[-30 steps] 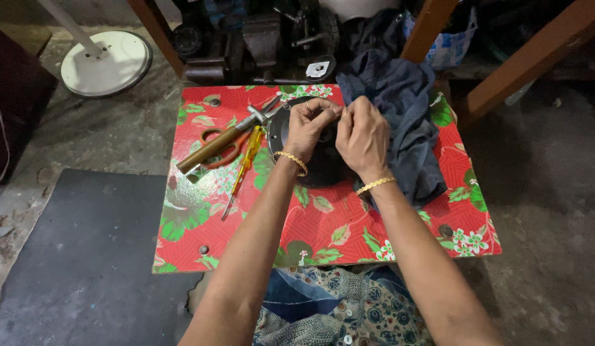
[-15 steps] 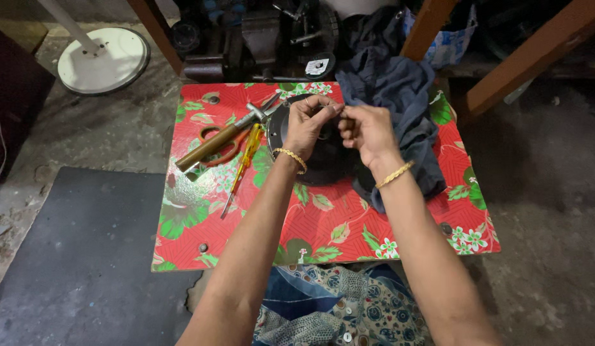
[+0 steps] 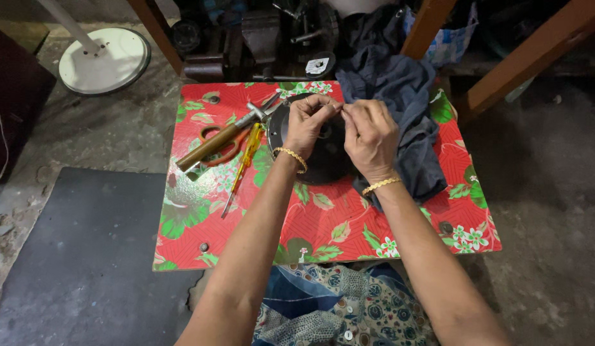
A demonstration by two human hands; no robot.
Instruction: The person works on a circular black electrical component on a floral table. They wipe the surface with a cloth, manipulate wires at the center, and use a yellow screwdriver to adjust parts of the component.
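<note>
**Now the hands are back together over the dark disc**

Now both hands meet again above the round dark disc on the low table, which wears a red flowered cover. Half a second ago the right hand had drawn a little away to the side; it has come back in, so its fingertips almost touch those of the left hand. To me that reads as fine work going on between the two, a small part or a thread being pinched and passed, though the thing itself is too small to make out.

The left hand is curled, wrist bent, its thumb and forefinger closed to a narrow pinch. The right hand arches from the other side, fingers likewise drawn in tight at the tips. Whether either one truly grips something I cannot tell. Both forearms reach straight forward from the lap, each wrist with a gold bangle.

The disc lies near the far edge, under the hands, with a dark blue cloth touching it on the right. To its left lie a hammer, orange-handled scissors and a yellow screwdriver.
</note>
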